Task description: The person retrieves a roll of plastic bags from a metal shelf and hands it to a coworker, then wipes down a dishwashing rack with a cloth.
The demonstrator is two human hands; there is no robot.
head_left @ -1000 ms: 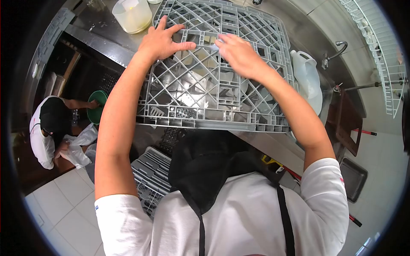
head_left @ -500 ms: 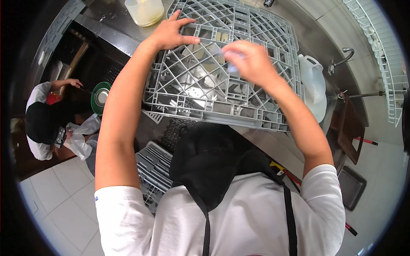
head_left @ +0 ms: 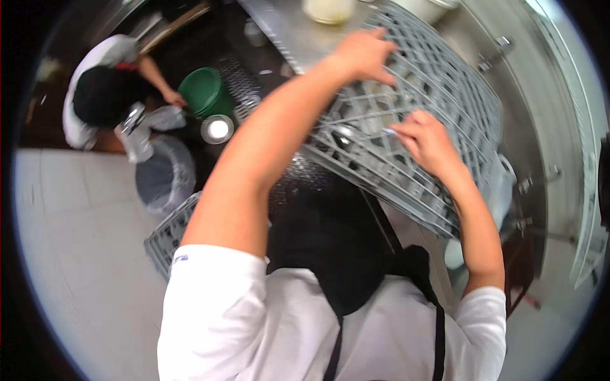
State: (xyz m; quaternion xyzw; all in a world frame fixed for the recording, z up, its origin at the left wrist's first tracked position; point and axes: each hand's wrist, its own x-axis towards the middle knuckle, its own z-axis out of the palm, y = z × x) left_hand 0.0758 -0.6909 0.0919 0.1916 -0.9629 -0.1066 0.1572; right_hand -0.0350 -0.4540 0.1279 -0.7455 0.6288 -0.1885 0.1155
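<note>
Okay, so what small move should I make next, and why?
I'd probably ease the right hand down slightly, using the left hand as a brace. The right fingers pinch a small pale item over the grey rack's lattice, while the left hand is spread at its edge. Blur hides whether the item touches the bars, so go gently.

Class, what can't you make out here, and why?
Head view: small object in the right hand, blurred, partly behind fingers.
Head view: whatever lies behind the grey rack, hidden by bars and blur.
Head view: top of the yellowish container, cut by the upper edge.
</note>
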